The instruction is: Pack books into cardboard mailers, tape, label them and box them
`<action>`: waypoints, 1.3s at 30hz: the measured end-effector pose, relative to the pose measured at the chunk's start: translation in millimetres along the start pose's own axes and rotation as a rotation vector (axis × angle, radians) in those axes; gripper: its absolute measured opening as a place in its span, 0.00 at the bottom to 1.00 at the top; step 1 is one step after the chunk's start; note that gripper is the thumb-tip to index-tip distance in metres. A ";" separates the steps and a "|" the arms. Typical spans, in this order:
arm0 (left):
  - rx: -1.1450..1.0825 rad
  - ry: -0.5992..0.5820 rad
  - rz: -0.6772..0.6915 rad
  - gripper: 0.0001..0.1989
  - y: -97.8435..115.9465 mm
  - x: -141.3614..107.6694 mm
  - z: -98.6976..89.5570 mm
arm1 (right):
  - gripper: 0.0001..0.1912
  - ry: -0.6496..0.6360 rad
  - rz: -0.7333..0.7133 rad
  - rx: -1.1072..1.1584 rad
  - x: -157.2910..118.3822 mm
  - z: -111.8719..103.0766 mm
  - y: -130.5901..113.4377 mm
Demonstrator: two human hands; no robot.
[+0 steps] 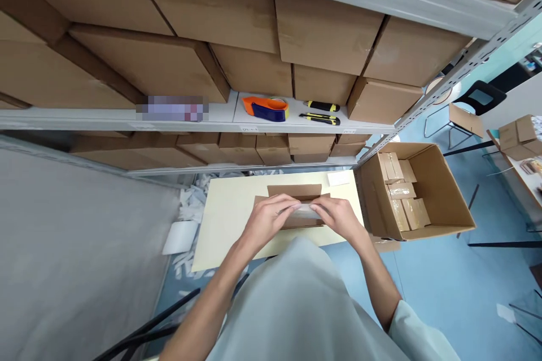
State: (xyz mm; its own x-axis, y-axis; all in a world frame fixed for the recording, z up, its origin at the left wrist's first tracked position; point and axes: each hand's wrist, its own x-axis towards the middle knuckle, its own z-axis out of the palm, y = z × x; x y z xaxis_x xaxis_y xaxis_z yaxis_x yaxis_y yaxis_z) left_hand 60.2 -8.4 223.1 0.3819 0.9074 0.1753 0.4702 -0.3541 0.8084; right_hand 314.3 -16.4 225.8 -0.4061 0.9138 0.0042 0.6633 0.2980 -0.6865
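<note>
A small open cardboard box with its flaps spread lies on the pale yellow tabletop. Over it, my left hand and my right hand pinch the two ends of a whitish, partly see-through piece, which may be plastic or paper. Both hands have their fingers closed, thumbs toward each other. What lies inside the box under the piece is hidden. A white slip rests near the table's back right corner.
Shelves of cardboard boxes rise behind the table. One shelf holds an orange and blue tape dispenser and two yellow-black cutters. At right stands a large open carton with small taped boxes. White scraps lie at left.
</note>
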 end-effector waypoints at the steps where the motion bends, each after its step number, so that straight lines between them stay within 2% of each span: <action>1: 0.012 0.021 0.002 0.16 0.2 -3.1 -0.7 | 0.14 0.005 0.013 0.006 -1.2 0.1 4.2; 4: 0.048 0.062 -0.010 0.15 -4.1 -11.2 -5.8 | 0.15 0.028 0.028 0.077 -4.4 1.6 18.3; 8: 0.082 0.052 -0.013 0.16 -18.7 -19.9 -12.2 | 0.12 0.048 -0.021 0.179 -7.5 9.1 27.8; 12: 0.148 0.021 0.002 0.17 -40.2 -27.1 -7.9 | 0.11 0.024 -0.018 0.096 -6.6 24.5 30.2; 16: 0.186 -0.028 -0.068 0.19 -69.1 -35.2 9.7 | 0.12 -0.053 0.055 -0.072 -2.1 48.5 43.3; 20: 0.188 -0.089 -0.141 0.18 -103.8 -40.1 34.8 | 0.13 -0.183 0.175 -0.236 5.4 75.8 62.9; 26: 0.270 -0.310 -0.352 0.16 -147.2 -24.1 71.4 | 0.16 -0.493 0.316 -0.509 34.2 107.9 77.8; 28: 0.352 -0.399 -0.417 0.16 -154.2 -13.9 79.8 | 0.16 -0.561 0.345 -0.558 46.5 117.4 79.2; 31: 0.430 -0.476 -0.476 0.16 -159.6 1.6 87.1 | 0.14 -0.591 0.371 -0.590 62.9 130.7 81.0; 33: 0.446 -0.486 -0.494 0.15 -161.1 9.7 89.1 | 0.13 -0.596 0.392 -0.615 70.9 138.0 82.4; 37: 0.481 -0.492 -0.506 0.13 -159.5 14.1 90.3 | 0.19 -0.588 0.420 -0.635 76.7 147.0 83.0; 39: 0.495 -0.482 -0.504 0.14 -157.1 9.5 89.5 | 0.15 -0.569 0.424 -0.627 73.1 148.0 80.5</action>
State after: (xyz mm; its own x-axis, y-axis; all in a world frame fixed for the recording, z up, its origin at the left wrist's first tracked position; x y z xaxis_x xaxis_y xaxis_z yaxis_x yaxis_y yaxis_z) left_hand 61.1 35.6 47.5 0.2777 0.8274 -0.4881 0.9253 -0.0939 0.3674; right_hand 245.0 33.5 63.2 -0.1897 0.7576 -0.6245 0.9756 0.2172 -0.0329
